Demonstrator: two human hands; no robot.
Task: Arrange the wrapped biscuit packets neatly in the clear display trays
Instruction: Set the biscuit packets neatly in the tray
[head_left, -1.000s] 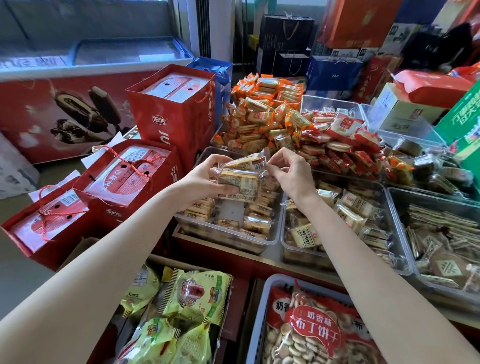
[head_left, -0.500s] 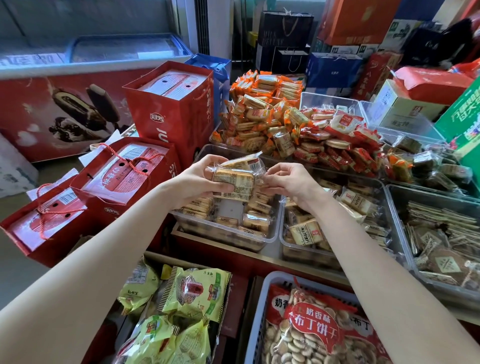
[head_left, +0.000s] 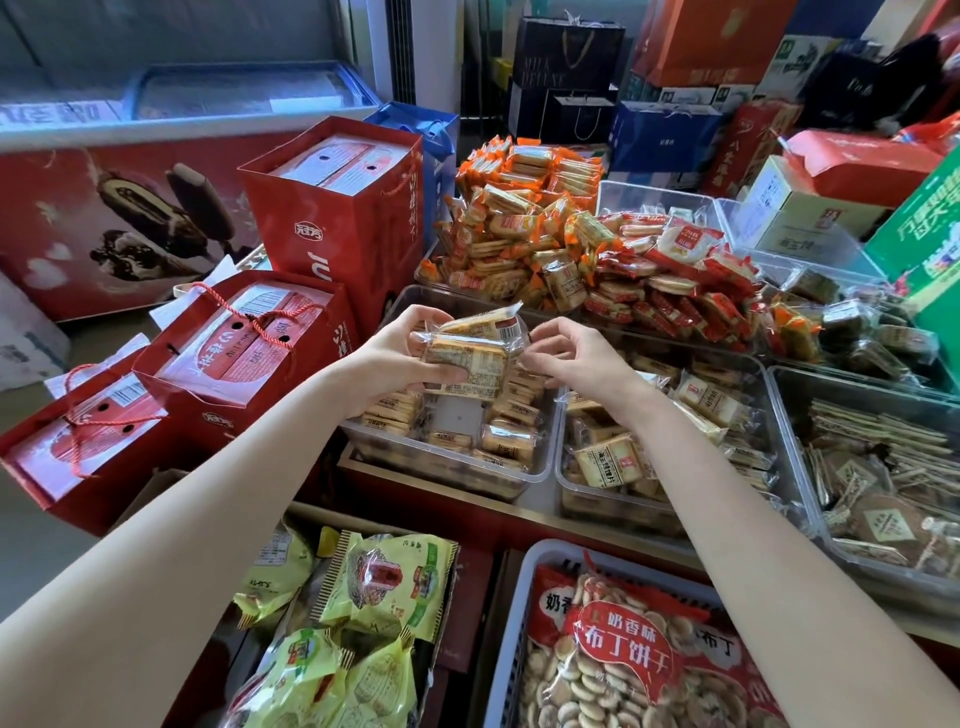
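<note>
- Left hand (head_left: 400, 358) grips a small stack of wrapped biscuit packets (head_left: 467, 358), thumb under, fingers curled over the top edge; stack held in the air above the near-left clear tray (head_left: 452, 467).
- Right hand (head_left: 569, 358) at the right end of the same stack, fingertips pinching the clear wrapper edge of the packets; fingers curled.
- Near-left clear tray: partly filled with tan packets around its sides, a bare patch of floor showing at centre.
- Second clear tray (head_left: 613, 499) just to its right, under the right forearm, holds loose tan packets lying at mixed angles.
- Third tray (head_left: 795, 467) farther right holds flat brown-and-cream packets.
- Behind the trays: a heap of orange packets (head_left: 519, 223), and beside it a heap of red packets (head_left: 670, 280), both piled above their tray rims.
- Trays stand on a table (head_left: 535, 499) with a red front edge.
- Left of the table: red gift bags (head_left: 337, 208) with rope handles, one upright, others lower and tilted; a chest freezer (head_left: 104, 223) with ice-cream pictures behind them.
- Near edge, below the table: yellow-green snack bags (head_left: 384, 587) and a basket (head_left: 514, 623) holding a large red bag of round biscuits (head_left: 618, 654).
</note>
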